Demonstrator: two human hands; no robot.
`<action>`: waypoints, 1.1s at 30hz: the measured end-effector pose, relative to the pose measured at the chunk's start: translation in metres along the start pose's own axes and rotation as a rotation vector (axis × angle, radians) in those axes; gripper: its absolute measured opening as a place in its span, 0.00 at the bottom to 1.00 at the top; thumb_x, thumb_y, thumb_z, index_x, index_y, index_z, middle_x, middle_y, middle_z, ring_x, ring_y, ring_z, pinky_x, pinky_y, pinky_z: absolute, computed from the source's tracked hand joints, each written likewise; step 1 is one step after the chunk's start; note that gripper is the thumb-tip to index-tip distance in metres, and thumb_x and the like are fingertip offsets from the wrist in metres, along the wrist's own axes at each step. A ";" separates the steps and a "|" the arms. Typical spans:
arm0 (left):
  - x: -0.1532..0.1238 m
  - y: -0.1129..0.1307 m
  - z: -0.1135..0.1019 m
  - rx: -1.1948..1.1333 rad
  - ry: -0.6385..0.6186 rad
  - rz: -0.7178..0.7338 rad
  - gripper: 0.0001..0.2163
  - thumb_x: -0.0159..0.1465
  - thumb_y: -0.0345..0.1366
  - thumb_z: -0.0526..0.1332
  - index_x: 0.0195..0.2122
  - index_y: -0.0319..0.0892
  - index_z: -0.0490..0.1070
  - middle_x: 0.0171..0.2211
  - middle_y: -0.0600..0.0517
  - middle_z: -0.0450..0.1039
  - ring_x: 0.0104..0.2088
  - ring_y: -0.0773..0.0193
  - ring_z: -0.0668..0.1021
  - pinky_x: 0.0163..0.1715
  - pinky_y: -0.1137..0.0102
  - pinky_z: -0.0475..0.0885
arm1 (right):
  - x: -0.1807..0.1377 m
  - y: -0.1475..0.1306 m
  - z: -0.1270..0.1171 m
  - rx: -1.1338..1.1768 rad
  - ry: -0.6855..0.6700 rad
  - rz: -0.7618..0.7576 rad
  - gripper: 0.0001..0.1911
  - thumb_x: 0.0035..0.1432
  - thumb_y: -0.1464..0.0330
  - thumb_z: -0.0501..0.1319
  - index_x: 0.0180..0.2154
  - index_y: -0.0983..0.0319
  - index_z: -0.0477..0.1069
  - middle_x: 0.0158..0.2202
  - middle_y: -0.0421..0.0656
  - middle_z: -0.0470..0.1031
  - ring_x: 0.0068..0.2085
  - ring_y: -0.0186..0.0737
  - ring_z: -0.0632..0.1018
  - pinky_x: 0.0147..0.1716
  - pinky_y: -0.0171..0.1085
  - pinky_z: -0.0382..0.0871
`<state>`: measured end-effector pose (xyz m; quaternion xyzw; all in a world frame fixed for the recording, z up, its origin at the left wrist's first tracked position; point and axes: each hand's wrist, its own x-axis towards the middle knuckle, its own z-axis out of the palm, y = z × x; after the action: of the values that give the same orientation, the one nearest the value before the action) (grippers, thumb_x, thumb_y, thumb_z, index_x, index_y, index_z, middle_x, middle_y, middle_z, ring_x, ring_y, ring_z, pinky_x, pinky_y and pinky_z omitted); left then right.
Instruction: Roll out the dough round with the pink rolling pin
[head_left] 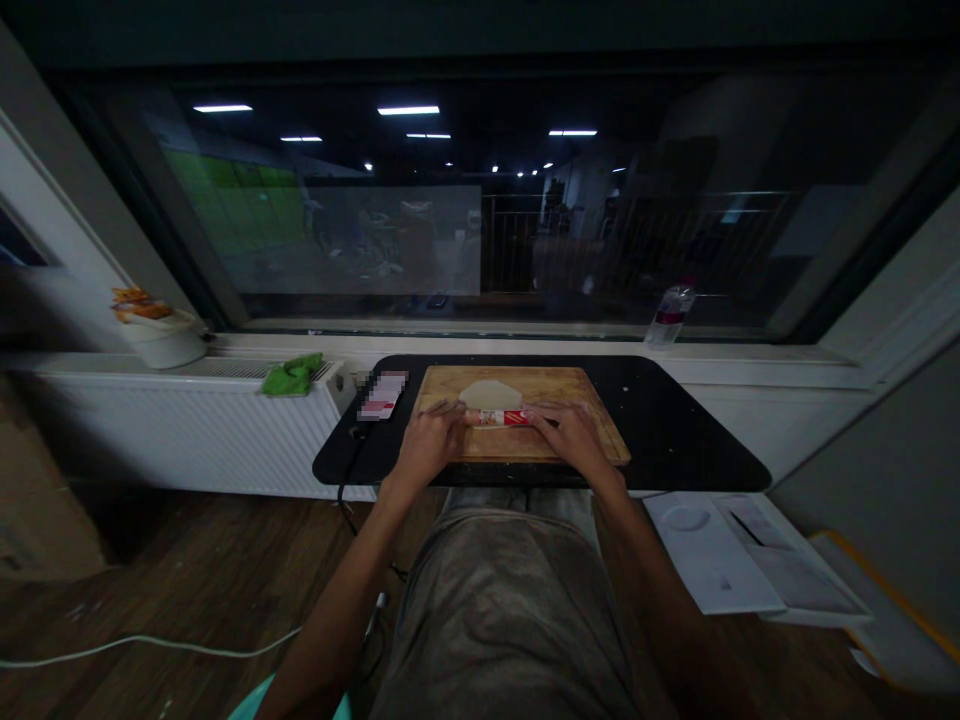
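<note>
A wooden cutting board (585,385) lies on a small black table (675,420). On it rests a flat round of pale dough (491,393). Just in front of the dough lies a red and white cylinder (501,418), used like a rolling pin. My left hand (431,440) lies flat on its left end with fingers stretched out. My right hand (568,433) presses flat on its right end in the same way. Both palms rest on top of the cylinder rather than wrapping round it.
A red and white packet (381,395) lies on the table left of the board. A green cloth (292,375) and a white bowl (165,340) sit on the radiator ledge at left. A plastic bottle (670,315) stands on the windowsill. White papers (720,555) lie on the floor at right; a cable (150,645) runs across the floor.
</note>
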<state>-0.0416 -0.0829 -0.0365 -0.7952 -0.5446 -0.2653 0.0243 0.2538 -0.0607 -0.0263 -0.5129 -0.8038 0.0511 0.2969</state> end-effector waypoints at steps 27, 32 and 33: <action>0.017 0.013 0.020 0.084 -0.005 -0.061 0.36 0.74 0.28 0.55 0.83 0.42 0.53 0.70 0.38 0.78 0.74 0.47 0.76 0.77 0.49 0.65 | 0.006 -0.013 0.004 -0.180 -0.200 0.001 0.24 0.84 0.56 0.52 0.68 0.47 0.81 0.75 0.45 0.73 0.73 0.55 0.76 0.74 0.56 0.67; 0.036 0.008 0.027 0.133 -0.001 -0.153 0.33 0.75 0.31 0.54 0.80 0.34 0.57 0.76 0.31 0.68 0.79 0.40 0.67 0.79 0.44 0.60 | 0.016 -0.021 0.013 -0.291 -0.214 0.068 0.32 0.86 0.54 0.44 0.80 0.52 0.64 0.81 0.49 0.64 0.78 0.58 0.68 0.77 0.59 0.60; 0.040 0.006 0.028 0.135 -0.011 -0.161 0.33 0.74 0.31 0.55 0.80 0.33 0.57 0.77 0.31 0.67 0.80 0.39 0.66 0.79 0.43 0.59 | 0.019 -0.022 0.015 -0.295 -0.219 0.079 0.32 0.86 0.53 0.43 0.81 0.52 0.62 0.81 0.49 0.64 0.78 0.58 0.68 0.77 0.59 0.60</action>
<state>-0.0144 -0.0424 -0.0410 -0.7470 -0.6234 -0.2247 0.0535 0.2228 -0.0515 -0.0218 -0.5735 -0.8093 -0.0001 0.1272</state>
